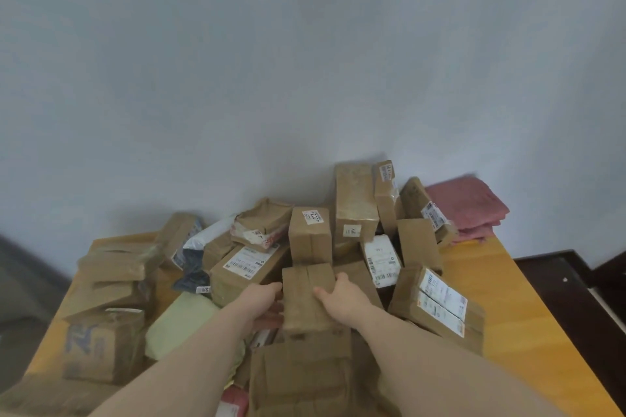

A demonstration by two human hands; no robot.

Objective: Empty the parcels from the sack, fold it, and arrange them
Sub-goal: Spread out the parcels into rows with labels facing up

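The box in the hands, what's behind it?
Right behind the held box stands a taller box with a "200" sticker. Its bottom edge is hidden by the held box, so what it stands on can't be seen.

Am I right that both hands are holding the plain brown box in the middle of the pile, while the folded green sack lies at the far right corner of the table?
Nearly: the folded sack is pink, not green. The head view shows the left hand and right hand holding the plain brown box.

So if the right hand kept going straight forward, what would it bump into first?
Probably the upright box with the 200 sticker. The right hand grips a brown box and points toward it, though depth is hard to judge.
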